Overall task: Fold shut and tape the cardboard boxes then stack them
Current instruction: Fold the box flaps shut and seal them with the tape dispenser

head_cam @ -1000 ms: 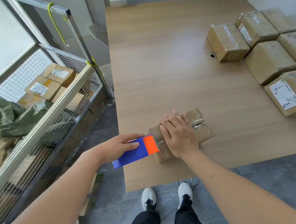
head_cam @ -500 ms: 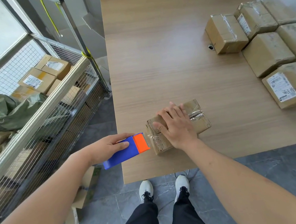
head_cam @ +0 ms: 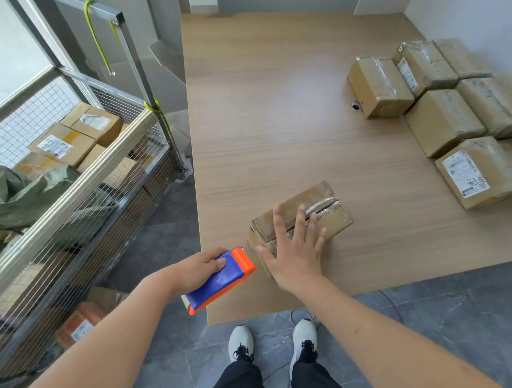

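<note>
Fingers once pressed close together on the cardboard box now fan apart, as the right hand lies flat and outspread on the lid, curling round nothing. Just off that hand's thumb side, the left hand has drawn the tape dispenser slightly clear of the box's near end; its fingers wrap the blue and orange plastic body, thumb hidden beneath.

From the head camera, the only view, the box sits near the front edge of the counter, directly under the right palm. Its flaps are folded down and a crinkled, glossy strip of clear tape runs along the centre seam beyond the fingertips, so this box looks close to sealed (whether the near end is fully taped cannot be told under the hand). Far beyond the right hand, toward its little-finger side, the finished boxes sit side by side, taped, some bearing white labels; none appears stacked yet, so stacking seems to remain. Out past the left hand, a wire cage cart holds more boxes and crumpled green sheeting.

The cardboard is matte brown, scuffed and softly dented; the counter is smooth, pale woodgrain.
</note>
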Available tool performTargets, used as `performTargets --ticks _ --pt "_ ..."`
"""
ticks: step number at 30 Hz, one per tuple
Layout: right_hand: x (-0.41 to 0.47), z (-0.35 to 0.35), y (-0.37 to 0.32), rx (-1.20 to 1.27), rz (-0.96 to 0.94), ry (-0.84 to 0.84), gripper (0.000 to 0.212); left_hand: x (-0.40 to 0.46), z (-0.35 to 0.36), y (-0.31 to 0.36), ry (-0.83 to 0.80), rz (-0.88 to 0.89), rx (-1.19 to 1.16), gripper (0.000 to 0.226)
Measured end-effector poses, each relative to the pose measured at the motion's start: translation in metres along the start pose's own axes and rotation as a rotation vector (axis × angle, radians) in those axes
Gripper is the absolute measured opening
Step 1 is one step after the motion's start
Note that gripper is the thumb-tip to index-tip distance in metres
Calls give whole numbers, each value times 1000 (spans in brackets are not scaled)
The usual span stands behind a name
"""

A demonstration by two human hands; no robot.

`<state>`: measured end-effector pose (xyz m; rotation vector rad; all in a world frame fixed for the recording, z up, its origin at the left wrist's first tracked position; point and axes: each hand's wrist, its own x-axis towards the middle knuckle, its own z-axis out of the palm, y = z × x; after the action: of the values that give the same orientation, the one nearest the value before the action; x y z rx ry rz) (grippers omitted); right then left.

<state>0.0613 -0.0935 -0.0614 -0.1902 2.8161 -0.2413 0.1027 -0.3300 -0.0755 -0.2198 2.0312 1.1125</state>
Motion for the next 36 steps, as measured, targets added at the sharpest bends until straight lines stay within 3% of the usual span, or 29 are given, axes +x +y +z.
performTargets --ticks 6,12,15,18,20,22,28,36 --pt "16 -21 23 -91 -236 18 78 -22 -10 -7 66 81 -34 55" --pt "45 -48 43 -60 -494 -165 97 -39 -16 18 173 222 65 76" --pt "49 -64 53 32 -571 -228 88 -44 -11 34 225 298 79 80" --pt "37 -75 54 405 -589 -199 52 -47 -4 50 257 334 107 80" --pt "24 -83 52 779 -527 -307 34 -50 1 63 278 351 114 79" --pt "14 -89 50 983 -485 -413 25 -55 6 76 291 367 111 78" --pt "11 -97 69 1047 -478 -299 8 -69 21 110 308 380 122 78" --pt "2 -106 91 922 -450 -95 11 -75 44 143 288 353 183 76"
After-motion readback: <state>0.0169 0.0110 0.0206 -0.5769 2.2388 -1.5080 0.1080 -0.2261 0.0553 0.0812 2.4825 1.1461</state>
